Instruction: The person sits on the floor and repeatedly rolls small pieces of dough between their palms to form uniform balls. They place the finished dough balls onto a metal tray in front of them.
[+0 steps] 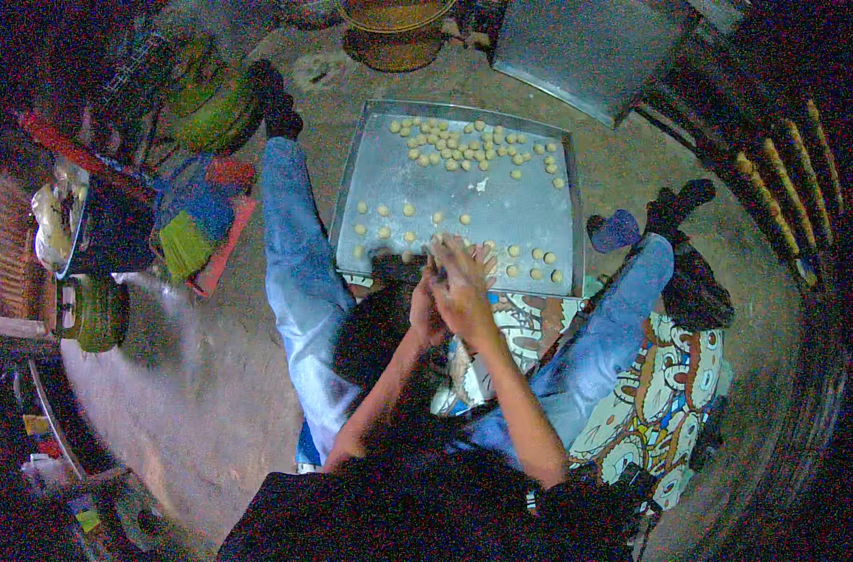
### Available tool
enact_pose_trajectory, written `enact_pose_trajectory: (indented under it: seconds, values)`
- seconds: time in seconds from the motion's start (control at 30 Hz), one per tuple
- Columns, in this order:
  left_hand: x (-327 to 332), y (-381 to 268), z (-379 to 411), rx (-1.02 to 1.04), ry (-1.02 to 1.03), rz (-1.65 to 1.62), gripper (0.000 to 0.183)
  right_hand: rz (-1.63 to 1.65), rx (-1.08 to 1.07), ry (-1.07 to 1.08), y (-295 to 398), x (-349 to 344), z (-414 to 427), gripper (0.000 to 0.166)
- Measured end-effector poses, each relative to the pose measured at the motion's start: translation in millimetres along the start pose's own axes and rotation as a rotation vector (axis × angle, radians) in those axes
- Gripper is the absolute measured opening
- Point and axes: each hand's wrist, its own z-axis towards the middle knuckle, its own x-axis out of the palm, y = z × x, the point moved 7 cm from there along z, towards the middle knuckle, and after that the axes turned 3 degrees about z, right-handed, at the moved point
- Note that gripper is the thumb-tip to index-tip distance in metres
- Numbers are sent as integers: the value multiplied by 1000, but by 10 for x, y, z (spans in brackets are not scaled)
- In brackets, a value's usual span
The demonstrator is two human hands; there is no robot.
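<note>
My right hand (465, 284) lies over my left hand (428, 302), palms facing, just above the near edge of a shallow metal tray (398, 168). The right fingers are spread and slightly blurred. Whatever may be between the palms is hidden. Many small, pale balls, seemingly dough, lie on the tray. A dense cluster of balls (461, 145) fills its far side, and looser rows of balls (384, 232) run along the near side. Between them is a small white smear (479, 185). A dark, blurred shape (398, 267) covers part of the tray's near edge.
My jeans-clad legs (293, 246) flank the tray. A cartoon-print cloth (524, 327) lies beneath me. Beyond stand a round basin (398, 49) and a metal sheet or tray (588, 56). A purple item (616, 230) lies right; a dark tub (113, 225) and green container (99, 312) stand left.
</note>
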Motion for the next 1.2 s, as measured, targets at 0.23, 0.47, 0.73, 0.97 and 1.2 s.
enact_pose_trajectory:
  seconds: [0.23,0.47,0.73,0.97,1.2]
  values:
    - [-62,44,-134,-12,-311,37,73,-117,68,163,64,110,76,47]
    - [-82,-80,-73,-6,164,-612,78,-70,-241,196,586,105,-306,56]
    - [55,-2,-113,-15,331,-558,83,-236,-139,169,252,-129,-60,62]
    - [-415,-1,-223,144,-298,8,86,-483,-302,189,190,429,-28,57]
    - [-56,-181,-168,58,322,-450,98,-172,-283,115,618,254,-224,60]
